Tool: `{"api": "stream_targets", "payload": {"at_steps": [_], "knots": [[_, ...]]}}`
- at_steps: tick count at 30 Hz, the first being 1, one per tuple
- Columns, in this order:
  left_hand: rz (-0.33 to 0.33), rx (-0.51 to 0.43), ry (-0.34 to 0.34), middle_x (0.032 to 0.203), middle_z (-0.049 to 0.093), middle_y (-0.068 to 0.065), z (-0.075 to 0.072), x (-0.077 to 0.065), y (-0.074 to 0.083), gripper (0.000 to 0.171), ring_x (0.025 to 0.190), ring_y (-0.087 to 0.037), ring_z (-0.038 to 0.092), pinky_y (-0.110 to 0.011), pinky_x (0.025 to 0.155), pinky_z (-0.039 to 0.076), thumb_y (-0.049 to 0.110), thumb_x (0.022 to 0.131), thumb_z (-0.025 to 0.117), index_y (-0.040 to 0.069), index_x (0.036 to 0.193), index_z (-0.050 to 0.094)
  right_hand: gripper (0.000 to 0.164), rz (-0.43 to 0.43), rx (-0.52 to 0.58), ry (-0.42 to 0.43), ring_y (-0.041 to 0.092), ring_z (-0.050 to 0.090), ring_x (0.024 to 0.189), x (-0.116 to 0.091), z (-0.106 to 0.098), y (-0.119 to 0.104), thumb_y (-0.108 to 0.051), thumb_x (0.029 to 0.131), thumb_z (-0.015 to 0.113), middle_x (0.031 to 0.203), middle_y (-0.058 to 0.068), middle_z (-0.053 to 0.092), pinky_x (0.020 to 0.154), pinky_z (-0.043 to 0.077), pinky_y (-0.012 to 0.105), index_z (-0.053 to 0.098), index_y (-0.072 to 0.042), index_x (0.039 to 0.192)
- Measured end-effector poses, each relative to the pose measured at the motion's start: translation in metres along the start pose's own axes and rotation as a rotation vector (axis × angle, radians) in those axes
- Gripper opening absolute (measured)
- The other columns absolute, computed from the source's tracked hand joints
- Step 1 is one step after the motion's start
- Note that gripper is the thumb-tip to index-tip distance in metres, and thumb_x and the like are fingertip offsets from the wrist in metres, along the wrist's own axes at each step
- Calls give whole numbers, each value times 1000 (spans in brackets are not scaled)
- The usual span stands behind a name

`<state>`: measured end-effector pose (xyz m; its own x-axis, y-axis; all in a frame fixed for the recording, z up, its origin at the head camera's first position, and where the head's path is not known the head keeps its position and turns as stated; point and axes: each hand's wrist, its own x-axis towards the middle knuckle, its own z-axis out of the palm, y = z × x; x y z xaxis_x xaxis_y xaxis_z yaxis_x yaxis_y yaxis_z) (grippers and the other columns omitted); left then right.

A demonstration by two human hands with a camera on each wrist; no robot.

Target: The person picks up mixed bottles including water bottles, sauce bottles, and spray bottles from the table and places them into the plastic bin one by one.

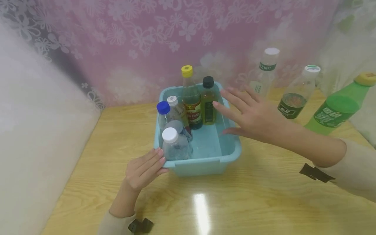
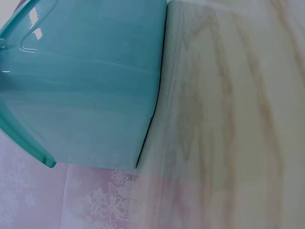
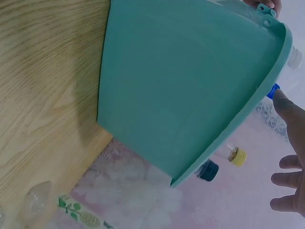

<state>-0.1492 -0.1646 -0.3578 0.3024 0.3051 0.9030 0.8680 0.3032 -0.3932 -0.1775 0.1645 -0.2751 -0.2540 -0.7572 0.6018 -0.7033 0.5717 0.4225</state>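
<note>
Tub (image 1: 198, 161): on desk (image 1: 111, 147), ahead-right of left hand (image 1: 144, 169), pinched by it at near-left rim corner, long axis seemingly fore-aft. Left of right hand (image 1: 254, 114), farther off with fingers spread, gripping nothing; can't tell if touching right rim. Can't see left hand in left wrist view, nor bases of front bottles (image 1: 177, 149) behind near wall.

Homelike corner — pink floral backdrop (image 1: 176, 29), wood-grain tabletop (image 1: 91, 182), yellow-capped condiment bottle (image 1: 192, 111), green drink bottle (image 1: 337, 109)

A teal bin (image 2: 95, 90) stands on a wood-grained table (image 2: 228, 105), pink floral backdrop (image 2: 95, 202) behind.
</note>
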Motion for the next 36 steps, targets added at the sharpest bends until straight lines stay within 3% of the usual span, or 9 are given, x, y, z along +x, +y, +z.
{"api": "stream_targets", "payload": {"at_steps": [3, 11, 18, 25, 32, 36], "knots": [[1, -6, -3, 80, 72, -18, 0, 0, -1, 20, 71, -27, 72, -36, 53, 61, 16, 82, 73, -3, 84, 73, 65, 21, -17, 6, 37, 51, 123, -8, -2, 8, -58, 99, 24, 135, 22, 52, 103, 43, 59, 51, -10, 135], [-7, -10, 1, 80, 72, -18, 1, 0, -1, 19, 73, -27, 72, -36, 54, 61, 16, 82, 73, -3, 84, 73, 69, 132, -47, 0, 41, 52, 119, -30, -12, 34, -61, 96, 30, 128, 24, 55, 98, 46, 60, 51, -6, 133], [-15, -6, 5, 80, 71, -19, 0, -1, 0, 20, 72, -27, 72, -36, 53, 61, 16, 81, 74, -3, 84, 73, 65, 135, -115, 45, 46, 54, 109, -43, -22, 49, -56, 97, 35, 122, 27, 58, 93, 46, 66, 53, -1, 128], [-16, -16, 11, 80, 71, -19, 2, -1, -1, 20, 71, -28, 72, -36, 53, 61, 16, 81, 74, -3, 83, 73, 67, 209, -200, -31, 47, 50, 116, -62, -35, 64, -55, 99, 28, 125, 29, 54, 104, 36, 67, 48, 0, 131], [-20, -21, 3, 81, 72, -19, 2, -2, -1, 20, 74, -27, 72, -37, 54, 61, 16, 81, 74, -3, 84, 73, 70, 296, -245, -24, 46, 49, 118, -79, -44, 75, -60, 97, 26, 127, 27, 53, 114, 28, 61, 45, -3, 133], [-18, -21, 5, 82, 72, -19, 1, -3, -1, 19, 75, -27, 72, -36, 55, 61, 16, 82, 74, -3, 84, 73, 81, 394, -260, -89, 42, 43, 126, -90, -54, 80, -68, 93, 18, 132, 26, 50, 115, 25, 59, 43, -5, 137]]}}
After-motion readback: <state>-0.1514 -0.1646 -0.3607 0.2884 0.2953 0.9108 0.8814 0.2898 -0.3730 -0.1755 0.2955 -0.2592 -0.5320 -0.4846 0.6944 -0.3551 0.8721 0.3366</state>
